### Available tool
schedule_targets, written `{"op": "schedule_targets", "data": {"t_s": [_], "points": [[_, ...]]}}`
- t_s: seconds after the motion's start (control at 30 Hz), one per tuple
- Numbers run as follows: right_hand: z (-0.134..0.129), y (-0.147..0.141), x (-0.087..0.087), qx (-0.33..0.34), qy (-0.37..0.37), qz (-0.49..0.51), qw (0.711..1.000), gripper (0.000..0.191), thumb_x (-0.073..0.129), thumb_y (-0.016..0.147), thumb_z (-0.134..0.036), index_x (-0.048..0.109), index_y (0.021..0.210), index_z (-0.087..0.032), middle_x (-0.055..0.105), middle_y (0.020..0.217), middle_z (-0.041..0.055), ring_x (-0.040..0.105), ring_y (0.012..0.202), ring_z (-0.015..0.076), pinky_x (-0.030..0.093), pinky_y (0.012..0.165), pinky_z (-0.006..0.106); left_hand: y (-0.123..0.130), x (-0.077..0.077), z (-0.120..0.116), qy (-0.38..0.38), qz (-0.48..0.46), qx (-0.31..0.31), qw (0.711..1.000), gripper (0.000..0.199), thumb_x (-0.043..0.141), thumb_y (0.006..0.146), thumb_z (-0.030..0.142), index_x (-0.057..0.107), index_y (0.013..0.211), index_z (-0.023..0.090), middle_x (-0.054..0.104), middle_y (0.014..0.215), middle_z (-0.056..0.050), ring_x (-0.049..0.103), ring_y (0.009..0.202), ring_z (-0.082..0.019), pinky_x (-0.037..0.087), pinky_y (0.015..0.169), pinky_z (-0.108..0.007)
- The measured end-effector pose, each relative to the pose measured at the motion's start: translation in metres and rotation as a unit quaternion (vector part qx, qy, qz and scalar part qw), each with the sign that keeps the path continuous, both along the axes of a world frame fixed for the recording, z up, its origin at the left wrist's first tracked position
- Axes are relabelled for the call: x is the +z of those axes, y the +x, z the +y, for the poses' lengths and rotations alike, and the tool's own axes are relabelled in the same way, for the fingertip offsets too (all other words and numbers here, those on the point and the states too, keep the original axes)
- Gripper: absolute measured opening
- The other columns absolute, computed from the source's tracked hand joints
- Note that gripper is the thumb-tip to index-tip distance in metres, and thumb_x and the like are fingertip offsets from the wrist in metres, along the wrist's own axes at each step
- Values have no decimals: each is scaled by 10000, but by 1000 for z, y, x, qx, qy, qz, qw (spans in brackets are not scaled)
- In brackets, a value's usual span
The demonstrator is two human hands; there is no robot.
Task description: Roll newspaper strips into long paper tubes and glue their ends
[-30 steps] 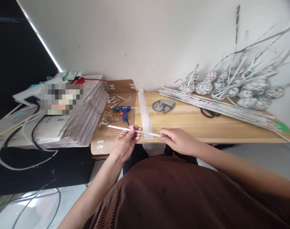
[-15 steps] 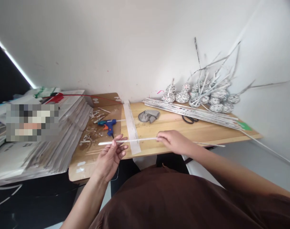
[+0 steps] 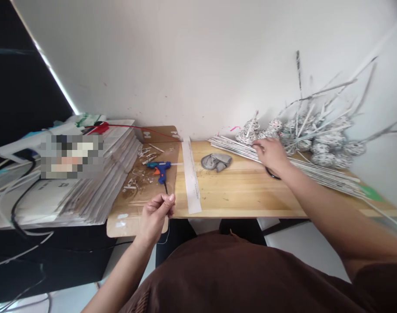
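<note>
White-grey paper rods [image 3: 322, 174] are lying in a long bundle, slanting from the centre toward the right side of the frame on the pale wooden table [image 3: 244, 198]. In the head view, the right hand [image 3: 273, 155] is now reaching over that bundle, right of centre, whereas half a second ago both hands were holding one thin rod between them. Its fingers are curling at the bundle's edge, but whether they are pinching a rod I cannot tell. The left hand [image 3: 156, 216] is hovering below centre-left, thumb pressing against the fingertips; no rod is showing there, so the single rod is out of sight. The work therefore seems to be shifting from that rod to the bundle. Woven paper forms [image 3: 248, 131] are standing just behind the right fingertips, while a blue glue gun [image 3: 161, 168] is lying above the left hand, on the cardboard [image 3: 141, 176].
</note>
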State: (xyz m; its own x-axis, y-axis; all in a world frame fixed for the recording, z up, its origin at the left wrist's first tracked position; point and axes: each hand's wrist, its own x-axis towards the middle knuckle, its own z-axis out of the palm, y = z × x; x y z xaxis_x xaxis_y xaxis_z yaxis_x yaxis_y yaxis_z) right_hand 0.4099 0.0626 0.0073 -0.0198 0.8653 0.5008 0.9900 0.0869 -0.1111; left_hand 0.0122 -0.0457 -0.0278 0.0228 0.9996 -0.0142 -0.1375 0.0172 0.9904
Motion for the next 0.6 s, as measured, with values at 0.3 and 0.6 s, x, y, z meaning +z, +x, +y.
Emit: {"op": "schedule_targets", "data": {"t_s": [0.3, 0.6], "points": [[19, -104, -33, 163, -146, 115, 969, 470, 620, 822, -340, 582, 1259, -172, 613, 1160, 160, 579, 988, 275, 400, 831, 338, 7, -6, 7, 3, 150, -42, 988, 396, 573, 833, 491, 587, 606, 167, 483, 457, 21, 408, 424, -89, 321, 434, -200], [33, -105, -37, 190, -176, 205, 944, 139, 533, 843, -256, 640, 866, -171, 685, 814, 49, 593, 735, 172, 394, 650, 250, 35, -1, 41, 42, 122, -65, 990, 236, 673, 773, 280, 734, 984, 194, 735, 900, -92, 671, 822, -186, 516, 725, -265]]}}
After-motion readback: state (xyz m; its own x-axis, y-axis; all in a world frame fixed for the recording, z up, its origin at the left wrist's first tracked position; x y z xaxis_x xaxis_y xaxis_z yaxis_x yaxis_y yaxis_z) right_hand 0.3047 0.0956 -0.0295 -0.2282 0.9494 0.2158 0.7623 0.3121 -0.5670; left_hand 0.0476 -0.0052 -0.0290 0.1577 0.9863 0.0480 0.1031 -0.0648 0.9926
